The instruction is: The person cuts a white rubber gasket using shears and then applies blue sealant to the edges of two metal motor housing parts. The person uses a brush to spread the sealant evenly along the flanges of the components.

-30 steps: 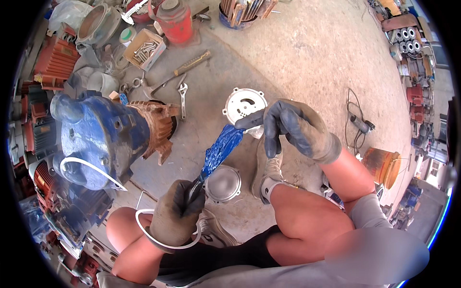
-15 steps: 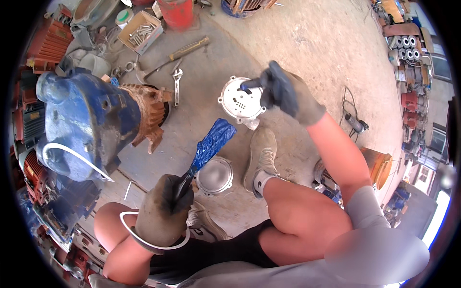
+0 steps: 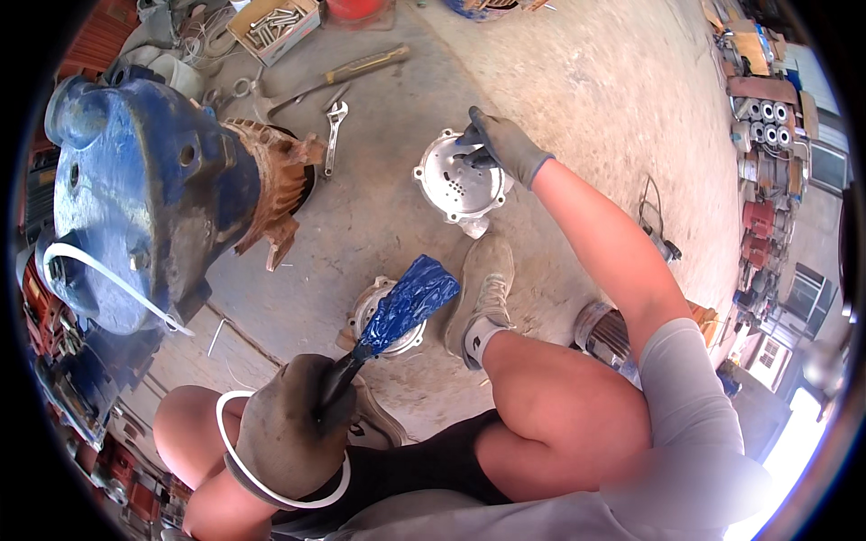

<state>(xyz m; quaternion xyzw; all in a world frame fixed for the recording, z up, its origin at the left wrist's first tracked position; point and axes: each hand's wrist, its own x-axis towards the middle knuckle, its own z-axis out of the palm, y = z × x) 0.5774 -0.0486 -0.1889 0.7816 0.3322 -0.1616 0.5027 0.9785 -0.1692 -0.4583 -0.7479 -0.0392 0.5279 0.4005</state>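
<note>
My left hand (image 3: 293,424), in a brown and black work glove, is closed around the black handle of a flat-headed tool. Its blue head (image 3: 410,305) is glossy and wrinkled; whether it is coated or wrapped, I cannot tell. It hangs above a second round metal cover (image 3: 368,311) on the floor, hiding part of it. Farther off, my gloved right hand (image 3: 510,149) grips the right rim of a round silver metal cover (image 3: 456,194) with small holes and lugs round its edge. Some of its fingers lie over the cover's face.
On the left stands a large blue machine housing (image 3: 126,207) with a rusty finned part (image 3: 271,189). A hammer (image 3: 361,68), an adjustable wrench (image 3: 335,140) and a box of bolts (image 3: 275,27) lie beyond. My shoe (image 3: 483,288) is near the covers; a cable (image 3: 651,203) lies right.
My right hand has come down from above the silver cover and now grasps its rim. The blue-headed tool has swung right, over the second cover. The view has shifted slightly.
</note>
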